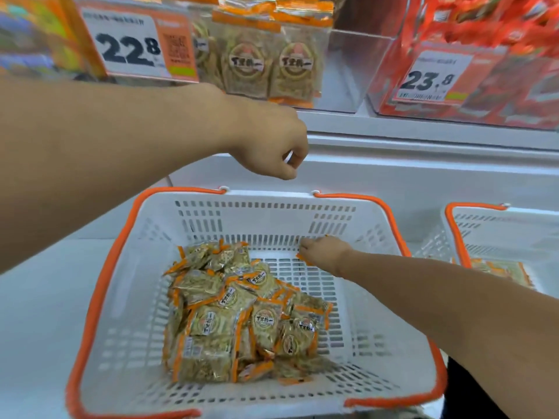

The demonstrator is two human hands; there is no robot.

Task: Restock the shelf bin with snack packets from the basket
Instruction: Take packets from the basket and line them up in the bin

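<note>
A white basket with orange handles (121, 297) sits in front of me and holds several gold snack packets with orange edges (236, 316). My right hand (323, 252) reaches down to the basket's far wall, its fingers closed around a packet whose orange edge (302, 259) shows under the hand. My left hand (272, 143) hovers above the basket's far rim, fingers curled into a fist with nothing in them. Just above it, the clear shelf bin (348, 71) holds upright packets of the same kind (266, 65).
A price tag reading 22.8 (133, 46) hangs on the bin's left front. To the right is a bin of red packets (499, 71) tagged 23.8. A second white basket (499, 237) stands at the right. A white shelf ledge (423, 140) runs behind the baskets.
</note>
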